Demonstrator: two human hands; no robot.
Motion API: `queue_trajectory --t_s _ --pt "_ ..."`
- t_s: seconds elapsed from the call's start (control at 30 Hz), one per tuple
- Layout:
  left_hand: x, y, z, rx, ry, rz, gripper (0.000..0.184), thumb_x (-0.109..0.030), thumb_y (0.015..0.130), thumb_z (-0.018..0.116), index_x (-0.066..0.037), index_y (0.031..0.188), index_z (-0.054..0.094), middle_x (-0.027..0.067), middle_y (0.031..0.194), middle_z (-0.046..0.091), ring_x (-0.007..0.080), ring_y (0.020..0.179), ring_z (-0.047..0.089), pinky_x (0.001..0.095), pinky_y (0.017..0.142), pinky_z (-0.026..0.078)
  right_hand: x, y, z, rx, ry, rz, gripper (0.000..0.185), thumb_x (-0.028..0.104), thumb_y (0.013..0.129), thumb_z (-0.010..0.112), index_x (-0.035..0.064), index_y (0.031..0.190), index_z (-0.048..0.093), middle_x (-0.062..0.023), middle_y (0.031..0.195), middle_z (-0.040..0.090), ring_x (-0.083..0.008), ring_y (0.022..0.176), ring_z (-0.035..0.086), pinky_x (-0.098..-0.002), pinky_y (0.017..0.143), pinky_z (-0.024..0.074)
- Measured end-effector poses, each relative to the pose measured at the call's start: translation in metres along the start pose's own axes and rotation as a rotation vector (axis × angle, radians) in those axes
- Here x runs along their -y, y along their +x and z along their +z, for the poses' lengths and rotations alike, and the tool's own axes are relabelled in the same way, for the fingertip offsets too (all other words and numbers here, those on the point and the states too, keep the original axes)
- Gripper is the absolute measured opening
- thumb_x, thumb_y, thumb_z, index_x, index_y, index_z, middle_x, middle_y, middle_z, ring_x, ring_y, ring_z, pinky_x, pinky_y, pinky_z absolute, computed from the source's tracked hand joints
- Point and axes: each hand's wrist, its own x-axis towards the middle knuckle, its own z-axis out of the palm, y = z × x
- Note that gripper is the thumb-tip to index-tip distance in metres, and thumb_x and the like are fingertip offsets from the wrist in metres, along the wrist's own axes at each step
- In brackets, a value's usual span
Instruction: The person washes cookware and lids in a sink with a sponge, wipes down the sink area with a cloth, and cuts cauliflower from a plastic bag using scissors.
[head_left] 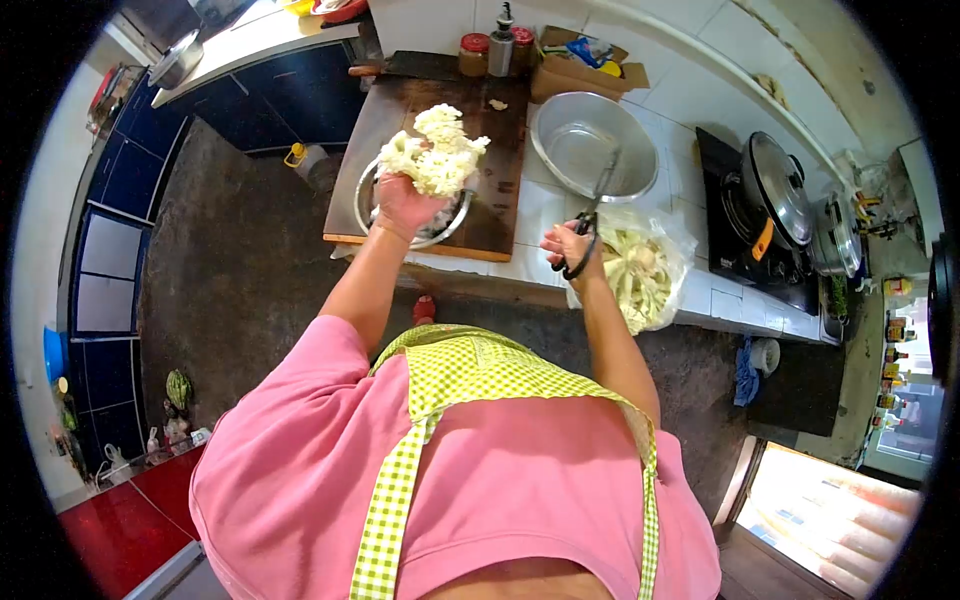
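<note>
My left hand (411, 207) is closed around the stem end of a cauliflower piece (437, 150), holding it up over a metal bowl (363, 208). That bowl sits on a dark wooden board (499, 215); its contents are mostly hidden by my hand and the cauliflower. In my right hand (570, 244) are black-handled scissors (604, 187), their blades pointing up and away from me. Just beside that hand lies a clear plastic bag (676, 248) with pale green cauliflower stems and leaves (641, 275) in it. Behind the scissors stands a wide metal basin (561, 147).
A cleaver-like dark blade (430, 66) lies at the board's far edge, near red-lidded jars (473, 56) and a pump bottle (501, 45). A cardboard box (561, 77) stands behind the basin. To the right, a lidded pan (776, 190) is on the stove (722, 190).
</note>
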Motion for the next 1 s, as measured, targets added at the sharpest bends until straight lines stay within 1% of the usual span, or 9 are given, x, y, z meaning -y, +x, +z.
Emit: queue_trajectory --t_s 0.13,0.3,0.4,0.47,0.57,0.6,0.7,0.87,1.0 --pt "-0.075 -0.013 -0.019 -0.043 0.083 0.067 0.050 -0.039 0.081 0.039 -0.008 0.120 0.038 0.0128 0.124 0.039 0.0306 0.114 0.036 0.0471 0.096 0.026 -0.045 0.047 0.063 -0.007 -0.151 -0.061 0.031 0.015 0.072 0.063 0.0040 0.086 0.038 -0.0075 0.069 0.051 -0.0148 0.051 0.054 -0.0243 0.036 0.0444" --pt "-0.149 -0.029 -0.035 -0.053 0.094 0.092 0.040 -0.021 0.079 0.044 -0.002 0.114 0.044 0.0150 0.119 0.043 0.0309 0.111 0.040 0.0460 0.096 0.027 -0.079 0.057 0.116 0.077 0.088 0.177 0.031 0.017 0.068 0.066 0.0068 0.084 0.041 -0.0054 0.068 0.052 -0.0163 0.054 0.055 -0.0266 0.035 0.0456" --pt "-0.174 -0.031 -0.042 -0.058 0.100 0.034 0.041 -0.020 0.077 0.046 -0.006 0.116 0.043 0.0127 0.118 0.045 0.0304 0.110 0.041 0.0477 0.092 0.029 -0.093 0.050 0.133 -0.049 -0.178 0.096 0.034 0.015 0.067 0.066 0.0032 0.087 0.041 -0.0090 0.075 0.056 -0.0151 0.056 0.054 -0.0288 0.038 0.0452" --pt "-0.186 -0.028 -0.055 -0.094 0.109 0.020 0.047 -0.037 0.079 0.042 -0.012 0.118 0.042 0.0091 0.122 0.042 0.0291 0.112 0.039 0.0470 0.092 0.027 -0.098 0.051 0.137 -0.082 -0.176 0.090 0.035 0.014 0.067 0.066 0.0012 0.089 0.041 -0.0100 0.078 0.058 -0.0144 0.056 0.053 -0.0294 0.040 0.0442" --pt "-0.198 -0.020 -0.073 -0.123 0.154 0.005 0.048 -0.037 0.078 0.043 -0.012 0.118 0.041 0.0091 0.122 0.042 0.0288 0.112 0.038 0.0470 0.092 0.028 -0.100 0.056 0.139 -0.079 -0.248 0.020 0.032 0.010 0.065 0.066 0.0004 0.086 0.045 -0.0066 0.070 0.055 -0.0134 0.058 0.051 -0.0288 0.054 0.0413" --pt "-0.197 -0.014 -0.075 -0.102 0.157 -0.004 0.048 -0.037 0.078 0.043 -0.011 0.118 0.041 0.0092 0.122 0.042 0.0290 0.112 0.038 0.0471 0.092 0.028 -0.099 0.057 0.136 -0.040 -0.294 0.022 0.027 0.010 0.064 0.067 0.0024 0.082 0.048 -0.0058 0.072 0.054 -0.0139 0.058 0.051 -0.0281 0.044 0.0434" --pt "-0.188 0.004 -0.065 -0.138 0.139 -0.044 0.046 -0.034 0.078 0.043 -0.009 0.117 0.042 0.0105 0.121 0.042 0.0296 0.112 0.039 0.0475 0.092 0.028 -0.117 0.066 0.132 -0.106 -0.209 -0.116 0.026 0.004 0.062 0.065 0.0018 0.081 0.048 -0.0028 0.067 0.049 -0.0109 0.060 0.046 -0.0246 0.052 0.0380" --pt "-0.194 0.029 -0.098 -0.266 0.111 -0.058 0.037 -0.025 0.081 0.040 -0.006 0.112 0.045 0.0116 0.118 0.045 0.0307 0.110 0.040 0.0472 0.093 0.027 -0.135 0.084 0.134 -0.233 -0.444 -0.284 0.023 -0.002 0.061 0.060 0.0022 0.077 0.045 -0.0007 0.062 0.045 -0.0101 0.055 0.044 -0.0255 0.047 0.0362" --pt "-0.198 0.046 -0.119 -0.507 0.297 -0.005 0.047 -0.012 0.069 0.042 -0.008 0.116 0.042 0.0117 0.119 0.044 0.0308 0.112 0.038 0.0488 0.094 0.024 -0.117 0.060 0.127 -0.286 -0.408 -0.253 0.022 -0.002 0.059 0.060 0.0037 0.074 0.045 0.0014 0.059 0.044 -0.0085 0.051 0.042 -0.0245 0.043 0.0337"
